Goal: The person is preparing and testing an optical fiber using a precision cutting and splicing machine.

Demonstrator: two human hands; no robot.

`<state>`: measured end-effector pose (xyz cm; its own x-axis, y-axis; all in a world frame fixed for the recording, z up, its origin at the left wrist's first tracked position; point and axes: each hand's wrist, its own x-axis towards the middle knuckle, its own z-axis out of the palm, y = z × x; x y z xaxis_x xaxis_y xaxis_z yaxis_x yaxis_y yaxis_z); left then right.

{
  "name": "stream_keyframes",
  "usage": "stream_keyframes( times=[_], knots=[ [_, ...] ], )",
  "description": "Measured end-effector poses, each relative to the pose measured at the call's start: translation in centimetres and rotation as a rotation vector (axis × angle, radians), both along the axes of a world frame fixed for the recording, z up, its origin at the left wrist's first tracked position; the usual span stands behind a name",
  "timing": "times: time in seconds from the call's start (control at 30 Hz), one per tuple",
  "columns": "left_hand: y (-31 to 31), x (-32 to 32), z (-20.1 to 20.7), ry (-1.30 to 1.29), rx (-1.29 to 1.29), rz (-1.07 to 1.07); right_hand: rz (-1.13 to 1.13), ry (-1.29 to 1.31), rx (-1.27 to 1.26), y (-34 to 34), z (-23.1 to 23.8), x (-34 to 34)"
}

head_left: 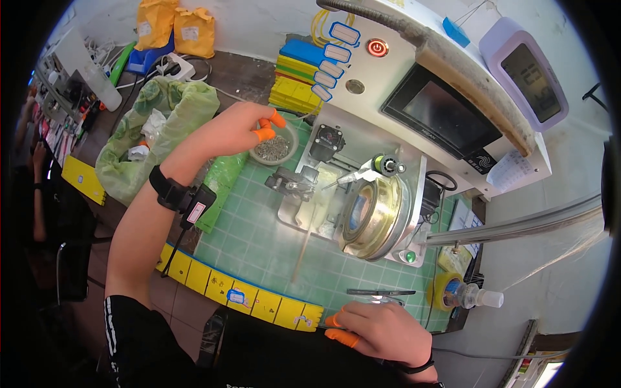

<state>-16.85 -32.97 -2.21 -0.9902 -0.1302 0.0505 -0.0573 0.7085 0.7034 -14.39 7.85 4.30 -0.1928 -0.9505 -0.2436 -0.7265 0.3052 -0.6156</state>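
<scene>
My left hand (242, 129) reaches over a round dish (296, 143) of small metal parts (272, 149). Orange finger cots cover its thumb and a fingertip; the tips are apart, with nothing visible between them. My right hand (388, 326) is at the near edge of the green mat, its orange-covered thumb and finger closed on a thin dark piece, mostly hidden, beside the end of a yellow strip (262, 304). Dark tweezers (380, 292) lie just beyond it. In the middle is a machine with a metal fixture (294, 184), a round metal wheel (375, 216) and a thin stick (302, 249) slanting over the mat.
A bin lined with a green bag (116, 152) stands at left, next to a green packet (223, 187). Yellow blocks (294, 94) are stacked at the back. The machine's panel carries a screen (440, 110) and a clock (530, 77). A clear bottle (472, 296) is at right.
</scene>
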Motion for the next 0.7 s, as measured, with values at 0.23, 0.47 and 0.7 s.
stream_keyframes(
  times=[0.23,0.47,0.7],
  knots=[
    [0.5,0.2,0.1,-0.044,0.14,-0.007,0.005,-0.002,0.01,0.1,-0.1,0.0],
    [0.6,-0.2,-1.0,0.083,0.051,-0.032,-0.017,0.011,0.007,0.5,-0.4,0.1],
    [1.5,-0.7,-0.7,0.07,-0.017,-0.039,-0.032,0.008,0.011,0.5,-0.7,0.0]
  ],
)
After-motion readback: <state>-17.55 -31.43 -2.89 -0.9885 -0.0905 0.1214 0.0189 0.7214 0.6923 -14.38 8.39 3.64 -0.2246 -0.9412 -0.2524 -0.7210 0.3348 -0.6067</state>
